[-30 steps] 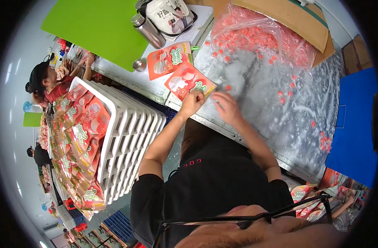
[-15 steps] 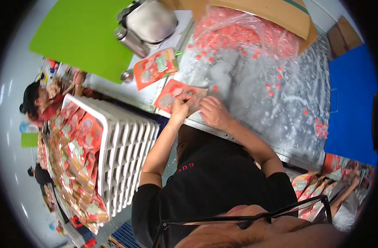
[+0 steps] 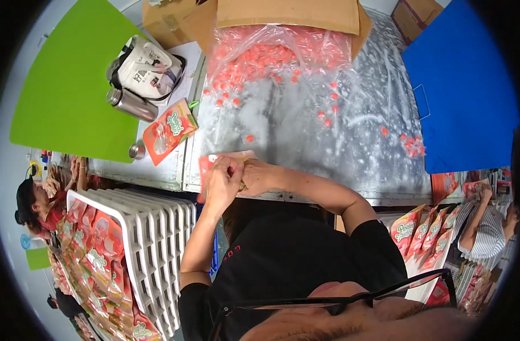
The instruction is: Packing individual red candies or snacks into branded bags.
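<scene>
At the table's front edge, a red printed pouch [image 3: 206, 163] is in my hands and partly covered by them. My left hand [image 3: 222, 184] is closed, its thumb and fingers pinching the pouch. Right beside it, my right hand [image 3: 259, 176] is bent over the pouch's right side with its fingers curled in; the fingertips are partly hidden. A second red pouch [image 3: 170, 132] with a green tab lies flat to the left. Small red wrapped pieces lie beyond my hands, the nearest single piece [image 3: 249, 138] just past the pouch.
A cardboard box [image 3: 288, 12] spills a clear bag of red pieces [image 3: 260, 59] onto the metal table [image 3: 305, 159]. A steel bottle [image 3: 132, 104], its cap [image 3: 136, 151] and a white bag [image 3: 149, 71] stand left. A white crate [image 3: 152, 238] holds several pouches. Green [image 3: 72, 85] and blue [image 3: 464, 91] panels flank the table. Co-workers sit both sides.
The view has swung, shifting the scene leftward. My right hand, apart from my left before, has come against it over the pouch, which my hands now cover more.
</scene>
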`<state>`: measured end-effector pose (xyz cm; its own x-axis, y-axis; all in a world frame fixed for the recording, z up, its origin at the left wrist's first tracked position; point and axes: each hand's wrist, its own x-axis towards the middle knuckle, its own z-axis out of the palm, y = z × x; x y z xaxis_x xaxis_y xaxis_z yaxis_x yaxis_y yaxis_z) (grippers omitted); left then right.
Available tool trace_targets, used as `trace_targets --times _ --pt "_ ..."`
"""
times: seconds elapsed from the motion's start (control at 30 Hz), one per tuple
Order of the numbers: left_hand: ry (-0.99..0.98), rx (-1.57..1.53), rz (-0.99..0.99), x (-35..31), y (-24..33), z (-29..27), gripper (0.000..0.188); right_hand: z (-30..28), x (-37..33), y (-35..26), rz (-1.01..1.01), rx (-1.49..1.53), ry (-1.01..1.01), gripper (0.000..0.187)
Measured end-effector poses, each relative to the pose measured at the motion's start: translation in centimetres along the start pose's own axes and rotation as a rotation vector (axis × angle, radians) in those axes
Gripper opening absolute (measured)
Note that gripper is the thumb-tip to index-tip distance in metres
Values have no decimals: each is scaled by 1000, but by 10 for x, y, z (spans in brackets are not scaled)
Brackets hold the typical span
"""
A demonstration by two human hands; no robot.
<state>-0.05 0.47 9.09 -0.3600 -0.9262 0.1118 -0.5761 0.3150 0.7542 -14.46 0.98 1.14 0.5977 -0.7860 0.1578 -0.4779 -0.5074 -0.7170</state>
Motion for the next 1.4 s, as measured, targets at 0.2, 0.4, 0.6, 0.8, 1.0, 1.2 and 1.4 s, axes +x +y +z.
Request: trace_targets --times 0.2,0.4,0.6,0.8,1.0,1.2,1.4 --pt "-619 39 119 18 -10 -39 124 -39 -27 -24 -129 59 21 43" --pt "-944 -568 -94 13 -35 -9 115 -49 -43 -24 -205 135 74 32" --pt "-661 -558 -97 -12 -24 -14 98 -109 -91 121 352 -349 977 24" --pt "-533 -820 -212 -29 -30 -17 100 -168 -139 243 839 -565 780 48" --pt "-437 -934 -252 -43 -50 -20 100 -101 -120 202 554 -490 655 54" --pt "-402 -913 -212 -48 -50 -26 102 -55 -39 119 342 -481 304 57" --pt "-354 -1026 -250 -58 -61 -34 104 -30 -7 124 19 -419 51 60"
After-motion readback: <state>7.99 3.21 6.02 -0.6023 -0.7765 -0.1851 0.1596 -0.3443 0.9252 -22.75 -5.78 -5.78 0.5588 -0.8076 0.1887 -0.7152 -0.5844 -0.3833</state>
